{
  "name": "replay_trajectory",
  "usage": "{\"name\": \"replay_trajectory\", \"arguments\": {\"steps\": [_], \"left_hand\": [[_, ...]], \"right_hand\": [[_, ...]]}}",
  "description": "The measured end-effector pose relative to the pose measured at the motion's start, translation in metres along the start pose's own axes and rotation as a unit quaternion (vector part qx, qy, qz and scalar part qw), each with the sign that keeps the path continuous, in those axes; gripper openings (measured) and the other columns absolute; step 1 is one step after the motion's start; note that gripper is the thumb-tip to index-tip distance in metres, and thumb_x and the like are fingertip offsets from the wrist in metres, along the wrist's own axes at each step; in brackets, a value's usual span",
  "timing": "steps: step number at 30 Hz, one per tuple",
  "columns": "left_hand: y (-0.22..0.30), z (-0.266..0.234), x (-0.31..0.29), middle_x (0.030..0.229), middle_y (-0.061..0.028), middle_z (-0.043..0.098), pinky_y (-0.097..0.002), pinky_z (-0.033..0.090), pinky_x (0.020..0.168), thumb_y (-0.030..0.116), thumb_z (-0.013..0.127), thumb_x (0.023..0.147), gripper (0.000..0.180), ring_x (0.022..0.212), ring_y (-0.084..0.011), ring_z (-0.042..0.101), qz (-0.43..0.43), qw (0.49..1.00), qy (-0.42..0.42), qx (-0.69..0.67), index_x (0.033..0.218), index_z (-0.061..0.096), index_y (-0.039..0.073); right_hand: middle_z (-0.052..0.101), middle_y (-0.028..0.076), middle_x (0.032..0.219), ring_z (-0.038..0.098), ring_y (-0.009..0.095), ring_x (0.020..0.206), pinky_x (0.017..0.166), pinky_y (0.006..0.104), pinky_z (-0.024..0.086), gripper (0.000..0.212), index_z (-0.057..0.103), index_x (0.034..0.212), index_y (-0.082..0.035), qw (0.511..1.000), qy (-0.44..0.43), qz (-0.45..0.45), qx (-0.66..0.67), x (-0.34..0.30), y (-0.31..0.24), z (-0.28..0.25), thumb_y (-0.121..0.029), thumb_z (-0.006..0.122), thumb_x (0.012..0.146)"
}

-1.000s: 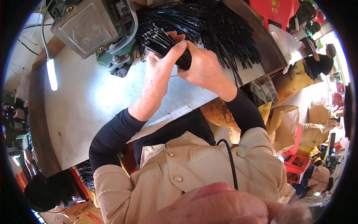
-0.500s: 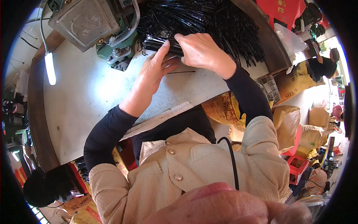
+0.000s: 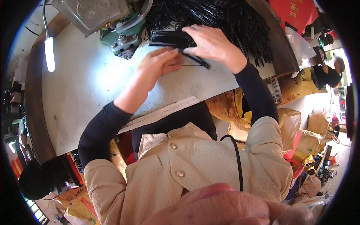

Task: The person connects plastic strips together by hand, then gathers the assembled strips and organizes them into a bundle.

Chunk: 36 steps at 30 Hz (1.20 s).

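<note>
A bundle of thin black rods (image 3: 170,39) lies at the near side of a large heap of similar black rods (image 3: 210,15). My right hand (image 3: 213,45) spans the right end of that bundle, fingers on its far side and thumb on its near side. Close by on the left, my left hand (image 3: 159,66) has its fingers bent together, slightly blurred, at the end of a few black rods (image 3: 198,61). These slant down to the right from the fingertips, under my right hand. A single thin rod (image 3: 190,65) lies on the pale tabletop beneath.
A green machine (image 3: 125,39) with a grey metal cover (image 3: 90,15) stands at the far left of the worktable (image 3: 71,112). A lit lamp (image 3: 49,54) hangs beside it. Dark raised edging (image 3: 279,41) borders the table. Yellow sacks (image 3: 228,107) stand to the right; another person (image 3: 326,77) is farther off.
My left hand has come down and away from the bundle, and a few rods now slant out separately. My right hand's fingers have spread wider around the bundle's right end. The view has shifted slightly.
</note>
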<state>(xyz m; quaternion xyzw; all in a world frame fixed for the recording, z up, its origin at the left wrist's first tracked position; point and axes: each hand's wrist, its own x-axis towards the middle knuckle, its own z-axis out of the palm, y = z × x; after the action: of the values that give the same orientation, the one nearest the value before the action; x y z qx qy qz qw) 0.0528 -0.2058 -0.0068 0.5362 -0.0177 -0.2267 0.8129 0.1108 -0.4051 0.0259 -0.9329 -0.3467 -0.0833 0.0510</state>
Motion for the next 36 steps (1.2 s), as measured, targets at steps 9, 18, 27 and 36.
{"name": "replay_trajectory", "arguments": {"steps": [9, 18, 27, 36], "left_hand": [[0.002, -0.005, -0.015, 0.113, -0.0165, 0.059, -0.0343, 0.048, 0.089, 0.019, 0.053, 0.091, 0.034, 0.1, -0.0234, 0.06, -0.029, 0.999, 0.003, 0.026, 0.116, 0.053, -0.005], [0.008, -0.001, -0.016, 0.107, -0.0125, 0.062, -0.0284, 0.05, 0.083, 0.018, 0.055, 0.09, 0.029, 0.094, -0.0191, 0.061, -0.032, 0.994, -0.031, 0.096, 0.11, 0.059, -0.002], [0.007, -0.003, -0.012, 0.106, -0.0128, 0.062, -0.0269, 0.051, 0.082, 0.02, 0.056, 0.089, 0.032, 0.093, -0.0182, 0.062, -0.041, 0.989, -0.047, 0.135, 0.11, 0.06, -0.004], [0.007, -0.001, -0.015, 0.103, -0.0137, 0.063, -0.0265, 0.051, 0.079, 0.02, 0.055, 0.09, 0.031, 0.087, -0.0175, 0.063, -0.036, 0.984, -0.046, 0.167, 0.109, 0.06, -0.005]], "right_hand": [[0.058, 0.019, 0.114, 0.057, 0.033, 0.105, 0.09, 0.0378, 0.045, 0.065, 0.056, 0.116, -0.001, 0.997, 0.02, 0.031, 0.064, 0.031, 0.021, -0.039, -0.043, 0.07, 0.069], [0.036, 0.025, 0.138, 0.037, 0.034, 0.127, 0.103, 0.0357, 0.032, 0.078, 0.033, 0.136, 0.004, 0.985, -0.066, 0.078, 0.138, 0.145, 0.106, -0.036, -0.033, 0.064, 0.074], [0.034, 0.019, 0.142, 0.032, 0.031, 0.131, 0.102, 0.0367, 0.03, 0.094, 0.034, 0.137, -0.001, 0.977, -0.132, 0.113, 0.125, 0.172, 0.119, -0.026, -0.056, 0.067, 0.068], [0.049, 0.017, 0.129, 0.046, 0.029, 0.118, 0.091, 0.0379, 0.038, 0.068, 0.06, 0.11, 0.002, 0.978, -0.152, 0.058, 0.13, 0.169, 0.129, -0.03, -0.052, 0.066, 0.07]]}}
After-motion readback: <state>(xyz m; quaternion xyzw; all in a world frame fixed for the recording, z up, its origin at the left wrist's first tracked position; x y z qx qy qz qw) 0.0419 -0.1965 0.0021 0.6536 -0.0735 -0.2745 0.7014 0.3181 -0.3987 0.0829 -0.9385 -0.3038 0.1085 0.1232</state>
